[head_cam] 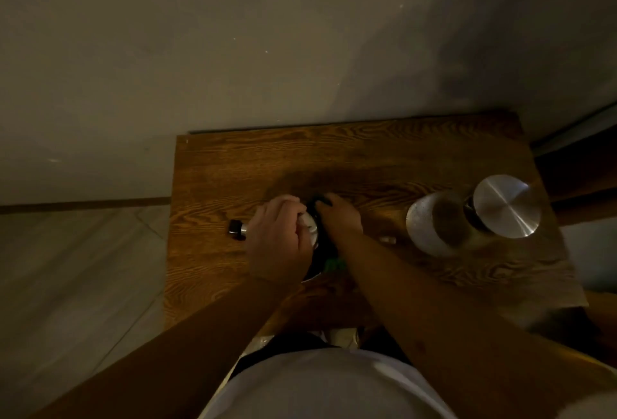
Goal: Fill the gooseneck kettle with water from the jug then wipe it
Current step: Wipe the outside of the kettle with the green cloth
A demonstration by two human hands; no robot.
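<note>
Head view: wooden table (384,158), kettle (312,228) at centre. Left hand (278,238) curls over it, gripping its top; right hand (339,214) grasps its dark handle. Lidded jug (467,214) stands well right. Hard wiping could tip the kettle.

**No readable text**

No lettering, label, brand mark, number or sign can be read anywhere in the head view. The picture is dim and soft, and the surfaces that show, the metal lid (506,205), the glass jug (437,223) and the wooden bench (367,158), carry no markings that can be made out.
</note>
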